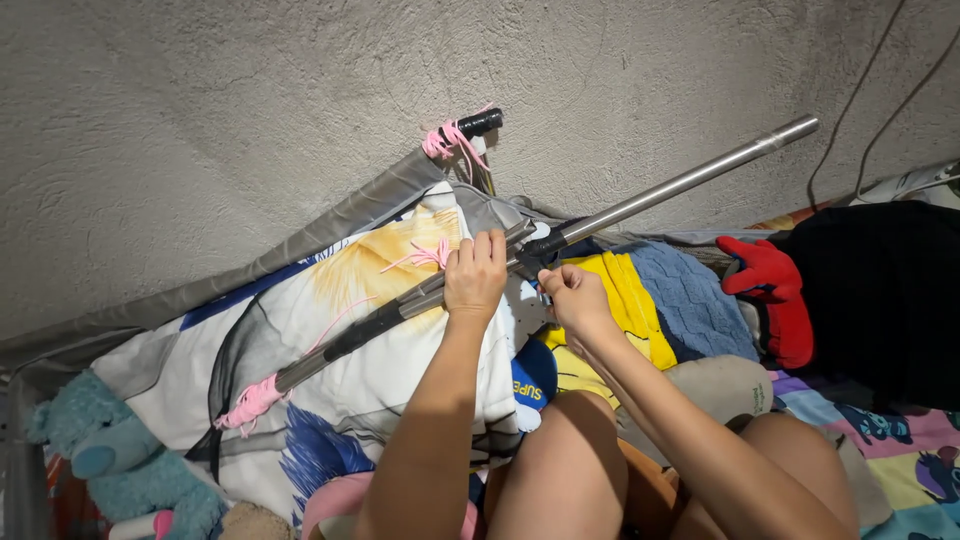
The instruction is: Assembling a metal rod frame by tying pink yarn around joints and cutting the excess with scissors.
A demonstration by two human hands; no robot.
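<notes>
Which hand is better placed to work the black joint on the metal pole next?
Probably the right hand: its fingertips pinch right beside the black joint of the metal pole. The left hand is wrapped over the pole further down, steadying it above the printed fabric.

above: bare textured wall (250, 100), open room seen | centre: passage barred by slanting metal pole (680, 185) | below pole: room taken by printed cloth (300, 340), yellow fabric (625, 300) | right: blocked by black bundle (880, 300), red glove (775, 295) | left corner: filled by teal plush (120, 460)
</notes>
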